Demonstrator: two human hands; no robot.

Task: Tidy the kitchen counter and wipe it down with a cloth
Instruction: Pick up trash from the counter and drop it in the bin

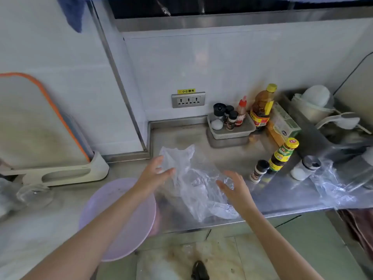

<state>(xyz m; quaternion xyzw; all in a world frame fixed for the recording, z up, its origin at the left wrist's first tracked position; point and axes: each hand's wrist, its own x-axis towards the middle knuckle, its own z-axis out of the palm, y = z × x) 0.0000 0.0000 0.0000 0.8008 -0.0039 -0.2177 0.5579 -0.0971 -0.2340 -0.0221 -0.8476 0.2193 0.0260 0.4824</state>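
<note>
A crumpled clear plastic bag (191, 178) lies in the middle of the steel counter (282, 190). My left hand (154, 174) hovers at the bag's left edge with its fingers spread, touching or nearly touching the plastic. Over the bag's right side is my right hand (235, 188), also open with fingers apart. Neither hand grips anything. No cloth lies on the counter; a blue cloth (72, 13) hangs at the top left.
A lilac plastic basin (125, 225) overhangs the counter's front edge at the left. Loose seasoning bottles (282, 154) stand to the right, a tray of condiments (230, 126) at the back, a dish rack (323, 122) far right. A chopping board (30, 122) leans in a stand at left. More clear plastic (331, 184) lies at right.
</note>
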